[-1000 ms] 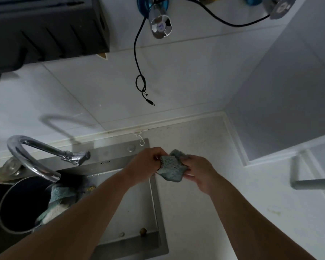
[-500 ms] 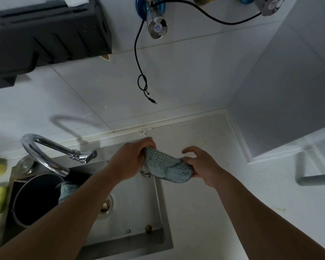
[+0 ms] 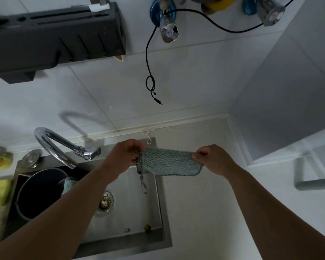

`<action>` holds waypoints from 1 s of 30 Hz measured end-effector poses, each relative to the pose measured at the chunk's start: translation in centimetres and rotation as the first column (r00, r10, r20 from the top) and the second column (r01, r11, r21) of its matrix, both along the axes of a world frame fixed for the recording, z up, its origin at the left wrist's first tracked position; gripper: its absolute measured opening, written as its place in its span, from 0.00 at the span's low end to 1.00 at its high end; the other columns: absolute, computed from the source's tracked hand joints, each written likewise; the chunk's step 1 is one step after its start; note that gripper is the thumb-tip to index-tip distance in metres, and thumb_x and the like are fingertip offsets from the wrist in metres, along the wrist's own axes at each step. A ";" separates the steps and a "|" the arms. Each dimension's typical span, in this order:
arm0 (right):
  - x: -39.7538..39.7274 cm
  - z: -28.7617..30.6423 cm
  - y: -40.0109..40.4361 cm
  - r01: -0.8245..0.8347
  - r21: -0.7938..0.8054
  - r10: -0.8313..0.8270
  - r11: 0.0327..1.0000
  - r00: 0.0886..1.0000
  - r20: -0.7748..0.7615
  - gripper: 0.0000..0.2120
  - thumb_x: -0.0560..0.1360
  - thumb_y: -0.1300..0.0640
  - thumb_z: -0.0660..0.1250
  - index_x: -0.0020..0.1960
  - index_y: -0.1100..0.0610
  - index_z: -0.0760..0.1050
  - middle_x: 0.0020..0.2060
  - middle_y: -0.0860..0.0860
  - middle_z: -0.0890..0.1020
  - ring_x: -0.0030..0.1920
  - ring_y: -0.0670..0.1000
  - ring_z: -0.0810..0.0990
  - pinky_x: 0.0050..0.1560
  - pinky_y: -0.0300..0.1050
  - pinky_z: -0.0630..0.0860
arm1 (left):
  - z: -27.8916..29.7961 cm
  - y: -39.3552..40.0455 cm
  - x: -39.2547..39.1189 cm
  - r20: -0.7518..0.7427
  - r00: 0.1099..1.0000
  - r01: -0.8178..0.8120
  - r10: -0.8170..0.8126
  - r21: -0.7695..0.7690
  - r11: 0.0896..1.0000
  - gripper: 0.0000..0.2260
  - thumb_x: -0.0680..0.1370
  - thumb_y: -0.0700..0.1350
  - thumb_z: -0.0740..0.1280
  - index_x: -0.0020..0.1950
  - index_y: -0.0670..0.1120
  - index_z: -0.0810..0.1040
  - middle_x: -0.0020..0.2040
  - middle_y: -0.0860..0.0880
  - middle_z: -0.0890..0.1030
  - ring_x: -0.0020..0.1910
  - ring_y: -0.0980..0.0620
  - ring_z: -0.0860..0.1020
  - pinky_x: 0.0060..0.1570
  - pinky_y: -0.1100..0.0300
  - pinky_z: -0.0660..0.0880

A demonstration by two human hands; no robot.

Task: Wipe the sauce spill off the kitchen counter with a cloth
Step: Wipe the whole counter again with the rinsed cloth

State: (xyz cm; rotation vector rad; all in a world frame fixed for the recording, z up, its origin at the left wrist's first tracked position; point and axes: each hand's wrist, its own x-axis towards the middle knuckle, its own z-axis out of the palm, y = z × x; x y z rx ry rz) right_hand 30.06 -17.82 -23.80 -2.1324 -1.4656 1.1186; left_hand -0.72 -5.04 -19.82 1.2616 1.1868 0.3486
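Observation:
A pale blue-green woven cloth [image 3: 169, 162] is stretched flat in the air over the right edge of the steel sink [image 3: 139, 212]. My left hand [image 3: 123, 156] pinches its left end, where a hanging loop dangles down. My right hand [image 3: 212, 159] pinches its right end. The white counter [image 3: 204, 212] lies below and to the right; no sauce spill shows on the part I can see.
A chrome tap [image 3: 64, 147] arcs over the sink, which holds a dark pot [image 3: 39, 194], another cloth and food scraps near the drain [image 3: 105, 202]. A black cable [image 3: 150, 85] hangs from the wall above. A dark rack [image 3: 54, 34] is mounted upper left. A grey bar [image 3: 315, 184] sticks in from the right.
The cloth was bunched between both hands a second ago. My hands have moved apart and pulled it out flat, and the view has tilted slightly so more of the sink shows.

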 end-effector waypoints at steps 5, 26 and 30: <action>-2.3 0.0 0.3 0.189 0.109 -0.207 0.976 0.960 0.189 0.18 0.80 0.38 0.68 0.44 0.51 0.84 0.38 0.47 0.82 0.43 0.51 0.81 0.40 0.44 0.75 | 0.6 -1.4 2.5 -0.188 0.970 -0.123 0.151 0.151 0.981 0.15 0.76 0.28 0.63 0.44 0.46 0.83 0.47 0.41 0.84 0.45 0.40 0.83 0.51 0.42 0.82; -5.6 -9.7 3.5 -0.049 0.062 0.021 0.997 0.924 0.381 0.19 0.83 0.43 0.57 0.69 0.47 0.77 0.68 0.49 0.78 0.70 0.53 0.74 0.64 0.51 0.77 | -6.6 0.8 2.9 -0.480 0.876 -0.110 0.042 -0.115 0.987 0.10 0.79 0.42 0.64 0.50 0.44 0.86 0.46 0.46 0.86 0.50 0.45 0.83 0.46 0.55 0.77; -7.0 -13.8 3.5 -0.354 -0.143 0.381 0.924 0.830 0.408 0.33 0.84 0.36 0.44 0.86 0.46 0.46 0.85 0.50 0.40 0.84 0.56 0.38 0.83 0.56 0.46 | -8.3 2.3 2.9 -0.680 0.710 0.198 -0.181 -0.054 0.979 0.14 0.77 0.46 0.58 0.52 0.48 0.83 0.51 0.44 0.84 0.53 0.40 0.82 0.46 0.57 0.74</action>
